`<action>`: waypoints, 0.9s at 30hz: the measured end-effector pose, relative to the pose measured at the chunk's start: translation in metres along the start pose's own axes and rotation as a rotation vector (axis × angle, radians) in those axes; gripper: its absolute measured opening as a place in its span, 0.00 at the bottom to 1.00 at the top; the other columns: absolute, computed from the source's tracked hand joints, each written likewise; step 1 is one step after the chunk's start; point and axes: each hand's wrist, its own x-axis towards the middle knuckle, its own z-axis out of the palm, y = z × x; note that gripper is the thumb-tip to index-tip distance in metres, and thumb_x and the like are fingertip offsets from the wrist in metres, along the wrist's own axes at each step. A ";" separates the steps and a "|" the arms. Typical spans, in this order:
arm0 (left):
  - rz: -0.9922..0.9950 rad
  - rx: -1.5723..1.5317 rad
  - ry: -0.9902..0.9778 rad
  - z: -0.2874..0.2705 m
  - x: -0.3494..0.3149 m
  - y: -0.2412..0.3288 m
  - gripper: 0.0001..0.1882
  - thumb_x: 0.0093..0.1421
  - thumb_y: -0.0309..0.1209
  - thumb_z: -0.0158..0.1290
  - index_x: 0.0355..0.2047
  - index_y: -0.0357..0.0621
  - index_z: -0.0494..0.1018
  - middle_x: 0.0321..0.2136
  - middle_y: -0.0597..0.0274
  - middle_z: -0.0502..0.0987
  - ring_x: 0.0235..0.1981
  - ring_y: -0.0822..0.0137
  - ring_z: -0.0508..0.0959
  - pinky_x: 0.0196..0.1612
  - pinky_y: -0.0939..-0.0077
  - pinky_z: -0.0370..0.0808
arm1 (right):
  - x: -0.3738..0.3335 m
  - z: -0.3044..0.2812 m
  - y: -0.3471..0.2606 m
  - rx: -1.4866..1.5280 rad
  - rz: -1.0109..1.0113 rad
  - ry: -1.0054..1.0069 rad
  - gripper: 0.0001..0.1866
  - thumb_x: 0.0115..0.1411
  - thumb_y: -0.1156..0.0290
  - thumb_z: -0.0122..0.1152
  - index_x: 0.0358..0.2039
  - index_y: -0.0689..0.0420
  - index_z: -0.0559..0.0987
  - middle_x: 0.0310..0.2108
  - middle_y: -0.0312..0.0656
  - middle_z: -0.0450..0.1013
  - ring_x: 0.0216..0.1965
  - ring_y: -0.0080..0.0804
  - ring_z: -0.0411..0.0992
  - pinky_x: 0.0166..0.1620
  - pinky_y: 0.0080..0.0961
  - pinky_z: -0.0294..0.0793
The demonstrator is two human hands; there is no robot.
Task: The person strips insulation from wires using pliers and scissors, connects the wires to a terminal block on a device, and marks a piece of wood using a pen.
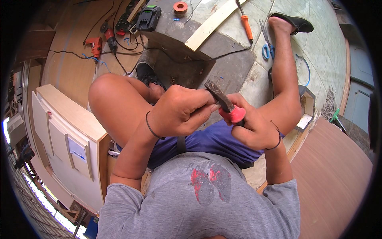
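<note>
My right hand [254, 123] is closed round red-handled pliers [234, 114], their dark, worn metal jaws pointing up and to the left in front of my lap. Right beside the jaws, my left hand [185, 111] is closed in a pinch, with its thumb and forefinger pressed together. Whatever lies between those fingertips is hidden or too small to name. The two hands almost meet at the jaws, above my blue shorts [211, 139].
Ahead on a grey step sit a black battery pack [148, 18] and an orange tape roll [180, 8]. A wooden strip [211, 28], an orange-handled corded tool [246, 28] and blue-handled scissors [266, 49] lie right of them. A red drill [94, 47] lies left, near trailing cords.
</note>
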 end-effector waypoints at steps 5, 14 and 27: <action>0.015 -0.005 -0.008 0.003 -0.001 -0.002 0.04 0.53 0.23 0.57 0.24 0.40 0.72 0.15 0.54 0.69 0.15 0.56 0.72 0.19 0.69 0.66 | -0.003 -0.005 -0.001 0.050 0.026 -0.064 0.28 0.46 0.82 0.46 0.52 0.63 0.64 0.35 0.39 0.67 0.36 0.26 0.66 0.42 0.21 0.66; 0.050 -0.020 -0.013 0.006 -0.001 -0.003 0.05 0.53 0.24 0.57 0.24 0.40 0.71 0.13 0.55 0.68 0.13 0.58 0.70 0.18 0.70 0.64 | -0.005 -0.014 0.000 0.091 0.055 -0.138 0.27 0.47 0.79 0.48 0.51 0.62 0.64 0.33 0.38 0.67 0.33 0.24 0.66 0.38 0.20 0.67; -0.036 -0.002 0.091 0.015 0.001 0.003 0.02 0.55 0.23 0.53 0.29 0.38 0.74 0.18 0.52 0.74 0.18 0.54 0.76 0.22 0.68 0.70 | 0.002 0.019 0.011 -0.047 -0.108 0.271 0.28 0.47 0.84 0.47 0.53 0.60 0.64 0.34 0.48 0.72 0.35 0.35 0.73 0.41 0.26 0.70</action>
